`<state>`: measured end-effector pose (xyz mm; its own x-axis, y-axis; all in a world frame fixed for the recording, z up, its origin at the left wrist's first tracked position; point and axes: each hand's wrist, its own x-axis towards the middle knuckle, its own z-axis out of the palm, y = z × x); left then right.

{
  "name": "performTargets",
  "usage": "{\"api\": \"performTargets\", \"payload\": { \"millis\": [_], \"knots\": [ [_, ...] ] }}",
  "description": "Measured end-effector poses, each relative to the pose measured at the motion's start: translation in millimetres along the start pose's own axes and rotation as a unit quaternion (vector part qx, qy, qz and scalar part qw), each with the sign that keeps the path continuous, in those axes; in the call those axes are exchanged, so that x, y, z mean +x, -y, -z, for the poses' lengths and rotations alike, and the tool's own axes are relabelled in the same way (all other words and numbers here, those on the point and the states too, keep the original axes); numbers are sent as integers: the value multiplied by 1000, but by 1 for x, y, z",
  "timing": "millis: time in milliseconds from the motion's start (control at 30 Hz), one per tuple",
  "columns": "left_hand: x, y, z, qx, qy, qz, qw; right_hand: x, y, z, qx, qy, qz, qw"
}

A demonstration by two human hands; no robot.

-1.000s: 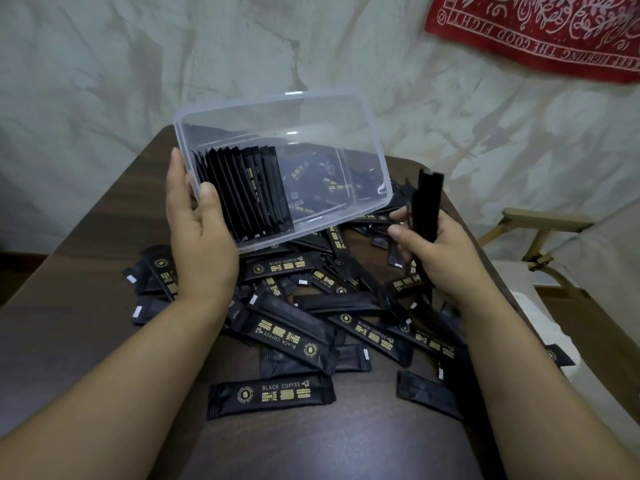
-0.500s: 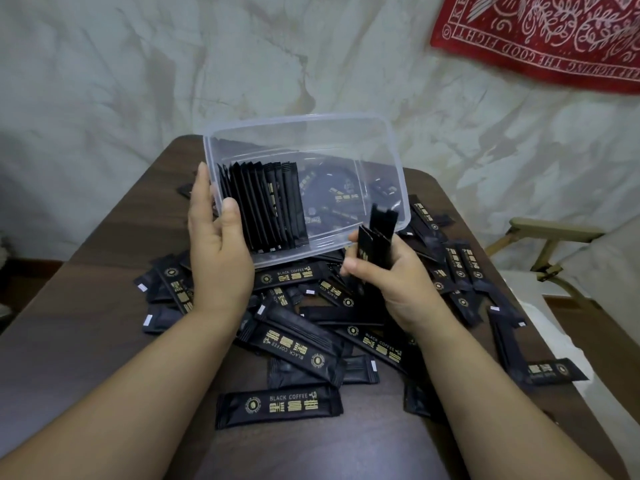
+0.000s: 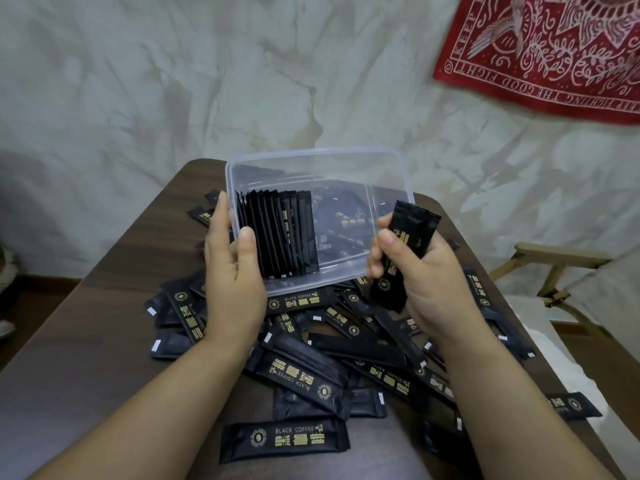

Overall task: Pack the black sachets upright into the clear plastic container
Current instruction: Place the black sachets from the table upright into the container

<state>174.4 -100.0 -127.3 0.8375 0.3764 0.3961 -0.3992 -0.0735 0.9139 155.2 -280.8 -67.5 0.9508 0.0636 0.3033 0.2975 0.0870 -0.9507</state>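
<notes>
in the head view my left hand [image 3: 235,271] grips the box [image 3: 311,154] by its near left corner, fingers behind the wall and thumb curled over the rim onto the row [image 3: 277,233] of sachets already packed inside. the box is tipped with its mouth toward me, near edge over the pile [image 3: 301,372] of loose sachets on the table [image 3: 104,306]; whether it rests on them i cannot tell. the row fills the left end only, thin edges facing me, long axes running from far wall to near wall. right of it the box looks bare up to the right wall; the dark shapes there are, i think, the pile seen through the plastic. my right hand [image 3: 426,282] is clamped on a small bundle [image 3: 405,244] of sachets, thumb across the front; how many i cannot tell. the bundle points up and a little to the right, just beside the box's near right corner and outside it. so the gap lies to the left of the bundle and slightly farther from me — the right hand is the near one, the left is busy steadying. i judge the next move needs the bundle carried left over the near rim, its axis turned a touch to match the row's, then set against the last sachet.
</notes>
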Motion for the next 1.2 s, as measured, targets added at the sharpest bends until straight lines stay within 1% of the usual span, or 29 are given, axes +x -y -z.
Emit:
{"api": "performTargets", "payload": {
  "millis": [67, 133, 167, 267, 367, 600, 733, 900, 1000, 1200],
  "knots": [
    [-1, -1, 0, -4, 10, -5, 1000, 15, 10, -6, -35, -5, 25, 999],
    [-2, -2, 0, -7, 19, -11, 1000, 35, 12, -11, -74, -12, 13, 997],
    [-3, -2, 0, -7, 21, -16, 1000, 46, 11, -13, -91, -11, -7, 996],
    [-4, -2, 0, -2, 25, -24, 999, 68, -2, -17, -140, -7, -103, 985],
    [-3, -2, 0, -1, 31, -27, 999, 75, -14, -19, -139, -20, -162, 977],
    [-2, 1, -2, 4, 35, -35, 999, 78, -19, -22, -110, -34, -202, 973],
    [-3, 1, -2, 1, 37, -40, 999, 78, -19, -28, -85, -33, -207, 974],
    [-4, 2, -3, -3, 43, -45, 998, 76, -19, -33, -102, -3, -183, 978],
    [-4, 4, -3, 0, 46, -45, 998, 76, -21, -35, -157, 13, -146, 977],
    [-4, 3, -3, -4, 41, -46, 998, 75, -26, -37, -271, 10, -92, 958]
  ]
}}
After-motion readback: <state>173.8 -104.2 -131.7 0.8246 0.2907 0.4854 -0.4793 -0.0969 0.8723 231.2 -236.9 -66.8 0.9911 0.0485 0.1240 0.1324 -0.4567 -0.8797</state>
